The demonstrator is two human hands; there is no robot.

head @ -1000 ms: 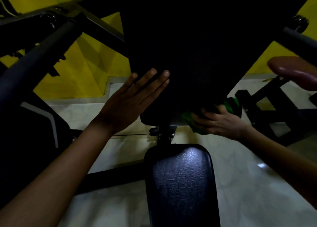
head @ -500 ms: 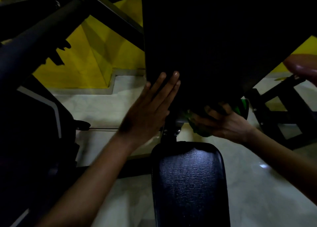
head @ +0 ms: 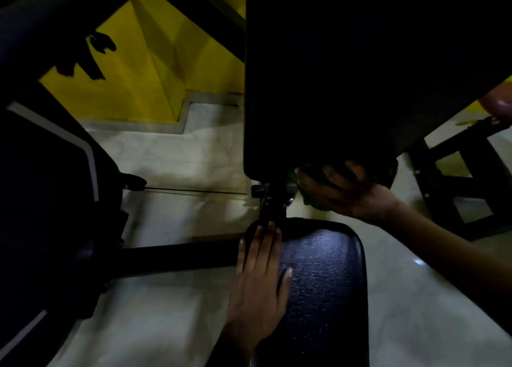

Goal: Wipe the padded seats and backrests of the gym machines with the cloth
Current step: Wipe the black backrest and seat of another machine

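Okay, landmark is the backrest (head: 346,75), the big dark pad filling the upper middle. Your right hand (head: 343,192) sits at its bottom edge, fingers curled round the green cloth (head: 313,200) and pressing it up against the padding, likely so the lower rim gets wiped. The cloth is mostly hidden; only green bits show beside the fingers. Below the backrest, past the metal bracket (head: 273,200), lies the seat (head: 324,278). Your left hand (head: 257,280) rests flat on the seat's left edge, fingers straight, holding nothing, probably bracing you while you lean in. The lighting is dim, so I can't tell how clean the backrest is. The seat looks like the next surface.
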